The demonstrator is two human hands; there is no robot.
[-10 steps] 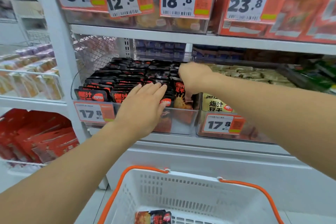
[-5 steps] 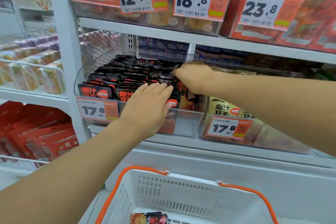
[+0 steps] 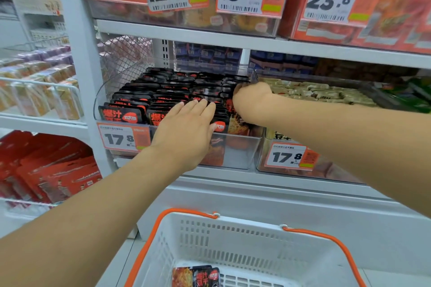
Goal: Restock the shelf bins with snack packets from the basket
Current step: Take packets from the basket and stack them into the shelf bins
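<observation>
tan packets (image 3: 310,92) rightward, white basket (image 3: 235,235) below, price tags (image 3: 288,155)

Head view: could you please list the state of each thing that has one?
Left hand: flat, fingers straight, pressing on black packets.
Right hand: fingers curled into the packet rows.
Clear bin: nearly full.
Basket: nearly empty, one packet showing.

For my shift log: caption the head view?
Both hands tidy black packets in a clear bin above the basket.
</observation>
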